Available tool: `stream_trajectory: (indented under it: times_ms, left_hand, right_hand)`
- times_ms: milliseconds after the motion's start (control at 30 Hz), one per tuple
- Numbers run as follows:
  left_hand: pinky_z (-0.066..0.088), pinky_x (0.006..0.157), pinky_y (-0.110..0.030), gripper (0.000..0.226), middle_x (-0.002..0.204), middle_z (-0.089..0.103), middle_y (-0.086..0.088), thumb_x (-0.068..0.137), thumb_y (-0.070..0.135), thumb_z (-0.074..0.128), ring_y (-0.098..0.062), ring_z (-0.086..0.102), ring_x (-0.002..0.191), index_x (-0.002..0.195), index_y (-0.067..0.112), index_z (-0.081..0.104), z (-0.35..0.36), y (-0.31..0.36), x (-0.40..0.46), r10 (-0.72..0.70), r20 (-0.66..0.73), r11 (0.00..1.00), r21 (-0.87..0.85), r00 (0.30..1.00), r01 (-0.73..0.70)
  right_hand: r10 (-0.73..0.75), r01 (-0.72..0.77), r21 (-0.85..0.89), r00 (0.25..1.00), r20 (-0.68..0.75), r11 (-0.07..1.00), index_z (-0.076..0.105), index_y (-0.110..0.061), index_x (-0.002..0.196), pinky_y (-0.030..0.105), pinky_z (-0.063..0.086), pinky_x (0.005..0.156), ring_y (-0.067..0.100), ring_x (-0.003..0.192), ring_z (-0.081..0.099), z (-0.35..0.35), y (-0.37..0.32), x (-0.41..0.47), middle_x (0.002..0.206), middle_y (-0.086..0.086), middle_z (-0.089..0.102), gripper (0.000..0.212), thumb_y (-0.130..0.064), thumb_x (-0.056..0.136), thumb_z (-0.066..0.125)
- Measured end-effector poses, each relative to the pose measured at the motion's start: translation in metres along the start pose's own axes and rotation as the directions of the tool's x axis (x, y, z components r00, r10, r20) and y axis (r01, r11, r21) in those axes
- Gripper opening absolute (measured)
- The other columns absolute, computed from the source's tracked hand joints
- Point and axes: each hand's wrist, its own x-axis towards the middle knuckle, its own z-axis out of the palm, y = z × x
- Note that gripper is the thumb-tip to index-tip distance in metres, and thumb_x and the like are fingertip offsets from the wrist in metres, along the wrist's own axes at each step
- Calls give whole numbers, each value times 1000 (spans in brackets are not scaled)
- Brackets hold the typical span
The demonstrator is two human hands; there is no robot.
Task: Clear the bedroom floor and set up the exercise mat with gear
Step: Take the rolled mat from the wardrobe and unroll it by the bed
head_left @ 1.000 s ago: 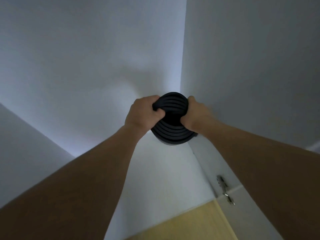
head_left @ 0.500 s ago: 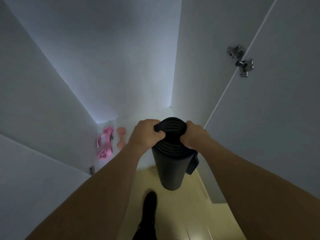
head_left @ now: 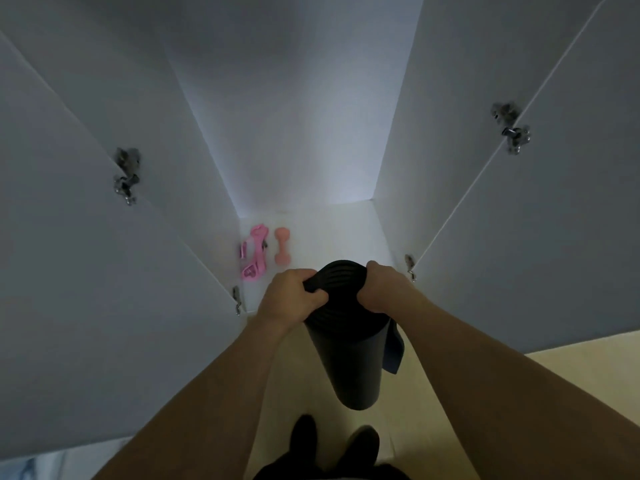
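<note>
Rolled mat [head_left: 349, 358] upright, gripped by left hand [head_left: 292, 296], right hand [head_left: 382, 289]

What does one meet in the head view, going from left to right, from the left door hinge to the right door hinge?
Left door hinge → pink hand gripper → pink dumbbell → left hand → rolled black mat → right hand → right door hinge.

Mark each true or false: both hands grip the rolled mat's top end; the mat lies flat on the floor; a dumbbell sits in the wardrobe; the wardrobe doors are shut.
1. Both the left hand and right hand grip the top end of the rolled exercise mat. True.
2. The mat lies flat. False: it is upright and rolled.
3. A pink dumbbell sits on the wardrobe floor. True.
4. The wardrobe doors are shut. False: the left door and right door are open.
</note>
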Motion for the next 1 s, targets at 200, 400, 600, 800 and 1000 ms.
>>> stream_trajectory:
  times_ms: [200,400,600,800,1000]
  left_hand:
    - [49,57,-28,3,69,67,-4,77,18,66,-15,63,64,78,17,68,-33,-20,-9,9,-64,999,34,998,-6]
    - [55,73,-22,21,90,71,5,85,21,61,-6,66,82,104,23,70,-45,-28,-23,-73,-112,997,-29,991,70]
    - [49,99,-29,41,120,68,3,89,30,67,-13,62,110,129,20,65,-41,-36,-70,-326,-322,937,-234,889,259]
    - [47,78,-24,13,86,67,6,93,27,63,-8,59,80,91,19,74,-37,-36,-138,-465,-465,860,-439,754,259]
    - [45,86,-32,25,102,61,-7,95,28,57,-24,56,97,100,5,67,-47,-54,-185,-754,-432,632,-684,495,366]
  right_hand:
    - [-56,56,-8,998,0,998,43,-10,114,37,50,82,29,98,59,15,-40,3,110,11,58,30,-21,88,53]
    - [-157,157,-42,988,7,987,44,-9,116,35,48,81,29,100,59,15,-59,5,111,10,58,30,-20,89,52]
    - [-336,340,-160,940,53,927,45,-8,121,31,42,74,28,101,58,14,-77,-6,116,12,58,34,-21,90,52]
    - [-458,490,-274,872,175,828,44,-5,129,37,45,91,28,104,58,31,-107,-38,123,15,56,44,-19,88,50]
    - [-519,573,-375,820,242,729,45,-12,132,30,37,82,26,112,55,33,-135,-76,127,7,56,44,-17,88,48]
